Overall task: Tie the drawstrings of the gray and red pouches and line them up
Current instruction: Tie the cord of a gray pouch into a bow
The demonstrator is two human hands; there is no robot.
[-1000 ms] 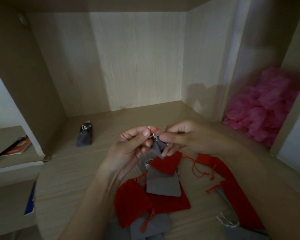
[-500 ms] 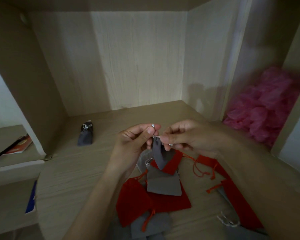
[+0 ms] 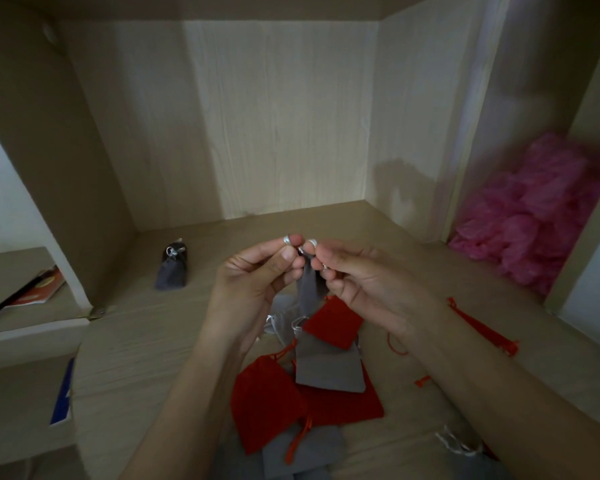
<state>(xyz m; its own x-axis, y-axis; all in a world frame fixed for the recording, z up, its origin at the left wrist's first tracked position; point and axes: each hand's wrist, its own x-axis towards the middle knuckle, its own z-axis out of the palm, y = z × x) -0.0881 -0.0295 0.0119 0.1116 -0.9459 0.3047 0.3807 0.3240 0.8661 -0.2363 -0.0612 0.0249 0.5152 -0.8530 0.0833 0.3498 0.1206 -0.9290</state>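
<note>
1. Left hand [image 3: 257, 282], in the middle of the frame, has its fingers curled and pinches one loop of the silver drawstring [image 3: 287, 240] between thumb and fingertips.
2. Right hand [image 3: 364, 289], just beside it, also has curled fingers and pinches the other loop of that cord at the neck of the held gray pouch [image 3: 310, 289].
3. That pouch hangs between the two hands, lifted off the wooden shelf [image 3: 146, 341] and above the pile.
4. Lower centre, the pile lies flat. A small red pouch [image 3: 333, 323] overlaps a flat gray pouch [image 3: 329, 370], and a larger red pouch [image 3: 267, 400] lies to their left. More gray ones sit at the bottom edge.
5. A tied gray pouch [image 3: 172, 270] stands alone at centre left, well apart from the pile.
6. Pink plastic bags [image 3: 534, 220] fill the right-hand compartment.
7. A red booklet [image 3: 40, 289] lies on the ledge at the left edge.
</note>
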